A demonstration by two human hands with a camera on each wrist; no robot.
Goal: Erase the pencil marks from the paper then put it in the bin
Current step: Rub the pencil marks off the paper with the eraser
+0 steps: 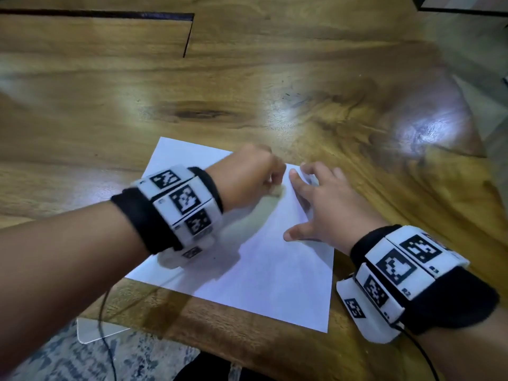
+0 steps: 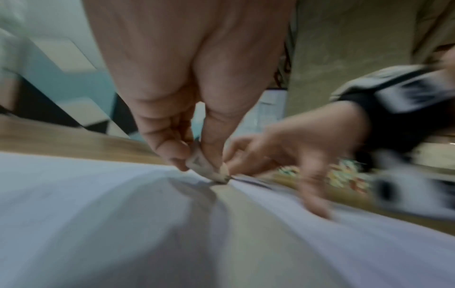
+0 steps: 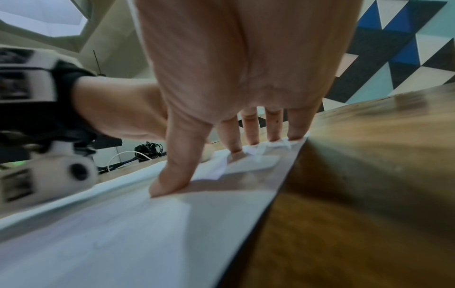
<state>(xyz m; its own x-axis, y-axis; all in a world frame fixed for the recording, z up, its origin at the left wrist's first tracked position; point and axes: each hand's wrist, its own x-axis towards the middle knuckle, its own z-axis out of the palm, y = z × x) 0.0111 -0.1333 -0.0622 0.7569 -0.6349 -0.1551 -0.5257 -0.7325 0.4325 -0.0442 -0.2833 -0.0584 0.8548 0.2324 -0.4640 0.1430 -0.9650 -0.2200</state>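
A white sheet of paper lies on the wooden table near its front edge. My left hand is over the sheet's far part and pinches a small pale eraser between thumb and fingers, its tip on the paper. My right hand lies with spread, straight fingers pressing the paper's far right corner, where the sheet is creased under the fingertips. Any pencil marks are too faint or blurred to make out.
The table's front edge runs just below the paper, with patterned carpet and a thin black cable beneath. A dark slot cuts the tabletop at the far left. No bin is in view.
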